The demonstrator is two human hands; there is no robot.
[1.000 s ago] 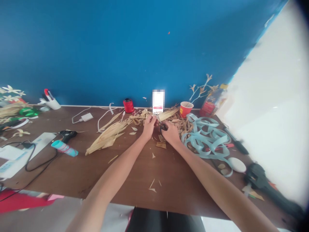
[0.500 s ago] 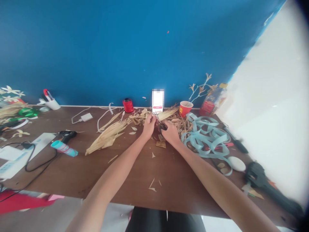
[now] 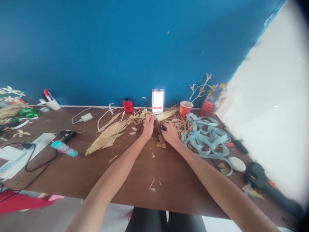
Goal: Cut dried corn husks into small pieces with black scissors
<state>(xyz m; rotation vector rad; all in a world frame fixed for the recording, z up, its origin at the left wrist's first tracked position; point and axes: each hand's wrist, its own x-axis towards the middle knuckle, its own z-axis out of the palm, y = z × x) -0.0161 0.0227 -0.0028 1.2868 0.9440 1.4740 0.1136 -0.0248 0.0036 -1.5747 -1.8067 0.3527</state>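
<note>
My right hand is closed round the dark handles of a pair of scissors. The scissor blades point up and left, towards the fingertips of my left hand. My left hand is closed in a pinch; whatever small piece it holds is too hidden to make out. Behind and beside both hands lies a heap of dried corn husk scraps. A long bundle of dried corn husk rests on the table left of my left hand. A small cut brown husk piece lies below my hands.
A lit phone leans on the blue wall. A red paper cup and tangled light-blue ribbon are on the right, with a black glue gun beyond. On the left are a red can, a blue roll and a power strip.
The scissor blades have shifted slightly at my left fingertips, and my hands have turned a little. Everything else on the table looks unmoved.
</note>
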